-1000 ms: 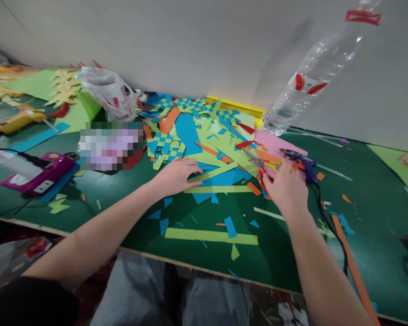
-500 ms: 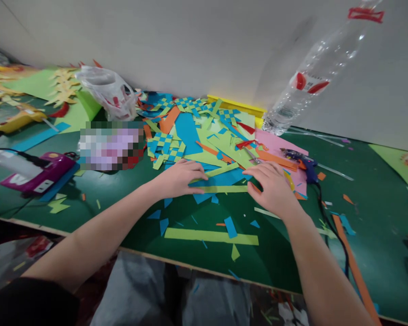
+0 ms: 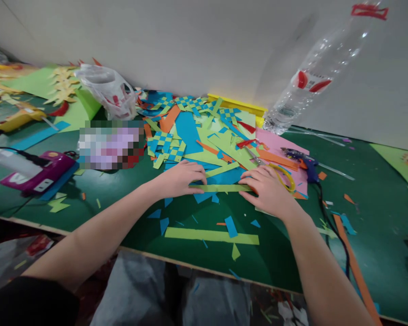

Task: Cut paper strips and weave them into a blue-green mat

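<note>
A narrow light-green paper strip lies level between my two hands, in front of a pile of cut paper. My left hand has its thumb and fingers closed on the strip's left end. Around the right end, the thumb and fingers of my right hand are closed, hiding its tip. Another green strip slants over blue paper just behind. Yellow-handled scissors lie beside my right hand, blades toward the pile. A longer green strip rests nearer the table edge, a blue scrap across it.
Woven blue-and-green paper pieces lie in the pile. A clear plastic bottle leans at the wall. On the right is a blue glue gun with a black cord; on the left, a purple power strip and a plastic bag.
My right hand has shifted slightly left and closed on the right end of the green strip, uncovering more of the scissors' yellow handles. My left hand stays nearly in place.
</note>
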A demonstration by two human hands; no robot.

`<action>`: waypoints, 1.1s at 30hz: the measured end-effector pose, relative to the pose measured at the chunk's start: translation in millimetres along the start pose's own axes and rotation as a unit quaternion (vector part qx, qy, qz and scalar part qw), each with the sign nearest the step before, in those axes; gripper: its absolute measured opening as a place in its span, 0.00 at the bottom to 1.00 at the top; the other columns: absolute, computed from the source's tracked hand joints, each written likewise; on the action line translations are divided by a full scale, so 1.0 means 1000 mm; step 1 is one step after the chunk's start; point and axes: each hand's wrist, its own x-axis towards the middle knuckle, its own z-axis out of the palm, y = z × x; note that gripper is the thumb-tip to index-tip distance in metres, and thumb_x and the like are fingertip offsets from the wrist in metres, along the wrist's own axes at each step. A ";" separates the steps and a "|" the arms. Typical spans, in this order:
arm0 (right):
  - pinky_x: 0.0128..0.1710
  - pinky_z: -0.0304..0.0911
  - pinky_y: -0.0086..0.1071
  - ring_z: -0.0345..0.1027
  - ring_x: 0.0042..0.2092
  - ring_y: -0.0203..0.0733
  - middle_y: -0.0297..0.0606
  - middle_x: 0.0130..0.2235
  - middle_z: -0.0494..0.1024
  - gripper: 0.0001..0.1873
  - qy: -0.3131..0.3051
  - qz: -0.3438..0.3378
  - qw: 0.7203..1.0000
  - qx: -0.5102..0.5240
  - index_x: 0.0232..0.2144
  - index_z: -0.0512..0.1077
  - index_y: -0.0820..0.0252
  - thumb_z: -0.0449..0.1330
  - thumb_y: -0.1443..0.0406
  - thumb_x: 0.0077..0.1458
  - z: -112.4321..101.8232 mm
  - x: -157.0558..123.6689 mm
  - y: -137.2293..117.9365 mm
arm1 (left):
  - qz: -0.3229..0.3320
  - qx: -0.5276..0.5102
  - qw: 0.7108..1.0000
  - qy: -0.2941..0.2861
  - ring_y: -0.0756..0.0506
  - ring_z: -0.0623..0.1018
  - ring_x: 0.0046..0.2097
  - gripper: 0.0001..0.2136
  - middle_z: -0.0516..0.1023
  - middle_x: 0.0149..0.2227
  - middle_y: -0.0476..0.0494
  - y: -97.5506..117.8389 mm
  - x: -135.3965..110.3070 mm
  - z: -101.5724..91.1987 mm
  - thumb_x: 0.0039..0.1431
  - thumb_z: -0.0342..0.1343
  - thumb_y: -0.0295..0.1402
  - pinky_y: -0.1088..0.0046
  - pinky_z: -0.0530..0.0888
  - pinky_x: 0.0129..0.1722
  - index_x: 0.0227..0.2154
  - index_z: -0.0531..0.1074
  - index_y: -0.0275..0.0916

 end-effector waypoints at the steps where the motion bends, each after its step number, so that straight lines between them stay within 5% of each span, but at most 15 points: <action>1: 0.56 0.52 0.50 0.67 0.50 0.48 0.40 0.46 0.76 0.09 -0.001 -0.003 1.000 0.008 0.39 0.74 0.55 0.57 0.61 0.57 0.000 0.000 0.000 | -0.001 -0.006 1.000 0.000 0.43 0.73 0.46 0.11 0.75 0.43 0.44 0.001 0.000 0.000 0.60 0.55 0.42 0.66 0.62 0.45 0.38 0.74 0.42; 6: 0.55 0.53 0.47 0.68 0.47 0.46 0.38 0.43 0.77 0.04 -0.002 -0.004 0.998 0.067 0.31 0.71 0.57 0.58 0.63 0.56 -0.002 0.002 -0.002 | -0.019 -0.054 0.998 -0.007 0.45 0.74 0.42 0.09 0.76 0.38 0.45 0.004 0.002 -0.003 0.59 0.57 0.40 0.66 0.64 0.44 0.35 0.72 0.40; 11: 0.45 0.61 0.40 0.71 0.39 0.43 0.36 0.36 0.79 0.06 0.025 0.063 0.984 0.167 0.32 0.72 0.56 0.56 0.63 0.59 -0.006 0.001 -0.005 | -0.126 -0.203 0.970 0.041 0.47 0.77 0.36 0.15 0.78 0.36 0.45 0.005 0.001 -0.008 0.58 0.56 0.43 0.71 0.70 0.36 0.43 0.70 0.39; 15: 0.38 0.65 0.35 0.73 0.35 0.42 0.34 0.32 0.80 0.07 0.068 0.161 0.956 0.234 0.34 0.73 0.56 0.57 0.61 0.57 -0.009 0.001 -0.006 | -0.218 -0.294 0.924 0.111 0.46 0.78 0.36 0.21 0.80 0.35 0.43 0.003 0.002 -0.014 0.61 0.47 0.50 0.71 0.72 0.35 0.40 0.73 0.37; 19: 0.39 0.68 0.37 0.75 0.35 0.43 0.35 0.29 0.80 0.08 0.081 0.194 0.939 0.272 0.34 0.74 0.56 0.58 0.59 0.56 -0.011 0.002 -0.006 | -0.293 -0.424 0.841 0.161 0.45 0.79 0.34 0.26 0.81 0.34 0.40 0.003 0.004 -0.015 0.60 0.44 0.55 0.68 0.74 0.36 0.33 0.75 0.36; 25: 0.35 0.70 0.38 0.74 0.32 0.43 0.38 0.30 0.80 0.13 0.097 0.209 0.918 0.322 0.35 0.74 0.58 0.58 0.56 0.56 -0.010 0.001 -0.001 | -0.310 -0.542 0.763 0.168 0.44 0.78 0.27 0.28 0.80 0.26 0.37 0.004 0.005 -0.015 0.58 0.46 0.57 0.64 0.76 0.35 0.34 0.73 0.32; 29: 0.33 0.70 0.37 0.74 0.31 0.42 0.38 0.31 0.80 0.13 0.104 0.219 0.909 0.339 0.35 0.74 0.59 0.58 0.55 0.55 -0.009 0.001 0.000 | -0.262 -0.550 0.775 0.166 0.44 0.78 0.29 0.27 0.81 0.29 0.37 0.003 0.003 -0.014 0.59 0.45 0.55 0.63 0.76 0.37 0.34 0.74 0.34; 33: 0.32 0.70 0.36 0.75 0.31 0.42 0.38 0.30 0.80 0.12 0.115 0.223 0.899 0.360 0.35 0.74 0.59 0.59 0.56 0.55 -0.009 0.002 -0.005 | -0.231 -0.487 0.830 0.144 0.45 0.79 0.34 0.18 0.81 0.30 0.41 0.006 0.002 -0.013 0.52 0.59 0.49 0.65 0.76 0.42 0.27 0.77 0.36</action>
